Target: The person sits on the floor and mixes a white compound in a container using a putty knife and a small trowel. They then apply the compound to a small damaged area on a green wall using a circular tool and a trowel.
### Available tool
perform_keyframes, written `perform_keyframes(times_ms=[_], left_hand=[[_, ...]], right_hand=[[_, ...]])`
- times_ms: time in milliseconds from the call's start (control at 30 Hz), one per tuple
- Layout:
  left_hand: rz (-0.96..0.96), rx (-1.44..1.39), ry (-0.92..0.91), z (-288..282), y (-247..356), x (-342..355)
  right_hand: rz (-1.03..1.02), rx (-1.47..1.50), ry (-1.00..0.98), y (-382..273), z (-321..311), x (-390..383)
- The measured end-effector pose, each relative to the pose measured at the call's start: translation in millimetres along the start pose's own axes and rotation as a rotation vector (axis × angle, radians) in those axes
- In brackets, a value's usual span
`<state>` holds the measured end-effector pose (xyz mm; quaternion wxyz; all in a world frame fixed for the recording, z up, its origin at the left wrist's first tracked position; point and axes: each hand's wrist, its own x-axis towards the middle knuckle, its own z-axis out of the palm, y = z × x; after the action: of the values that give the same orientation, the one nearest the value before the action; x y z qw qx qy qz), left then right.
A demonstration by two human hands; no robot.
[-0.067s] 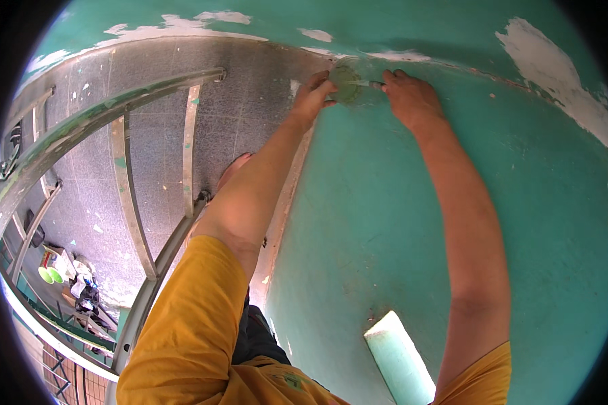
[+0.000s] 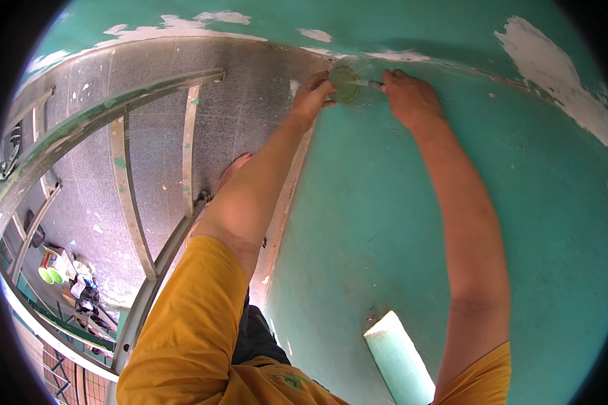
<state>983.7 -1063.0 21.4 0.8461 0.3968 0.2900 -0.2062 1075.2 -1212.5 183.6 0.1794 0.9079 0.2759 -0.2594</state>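
My left hand (image 2: 311, 96) reaches up to the far edge of the green wall surface, its fingers curled at the side of a clear round tub (image 2: 345, 79). The tub is see-through with a greenish tint, and its contents are hard to make out. To its right, my right hand (image 2: 412, 98) is closed on a narrow tool (image 2: 375, 85) with a pale end that points into the tub. Most of the tool's handle is hidden in my fingers, so its exact kind does not show. Both arms are stretched out, with yellow sleeves.
A paint-spotted metal ladder (image 2: 120, 152) stands at the left over a grey speckled floor (image 2: 159, 142). White filler patches (image 2: 544, 64) mark the green wall at the far side. Assorted items (image 2: 81, 283) lie at lower left. A bright rectangular opening (image 2: 400, 358) shows near the bottom.
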Motion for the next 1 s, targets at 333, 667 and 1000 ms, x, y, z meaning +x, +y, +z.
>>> perform_keyframes(times_ms=[333, 667, 1000], left_hand=[[-0.009, -0.017, 0.038, 2.3, -1.4, 0.1], [0.006, -0.032, 0.052, 1.7, -5.2, 3.2], [0.013, 0.005, 0.034, 4.4, -6.6, -1.8]], right_hand=[[0.041, -0.002, -0.028, -4.3, -1.1, 2.1], [0.049, 0.006, -0.087, -6.4, -6.1, 2.6], [0.087, 0.018, -0.075, -9.4, -4.9, 2.4]])
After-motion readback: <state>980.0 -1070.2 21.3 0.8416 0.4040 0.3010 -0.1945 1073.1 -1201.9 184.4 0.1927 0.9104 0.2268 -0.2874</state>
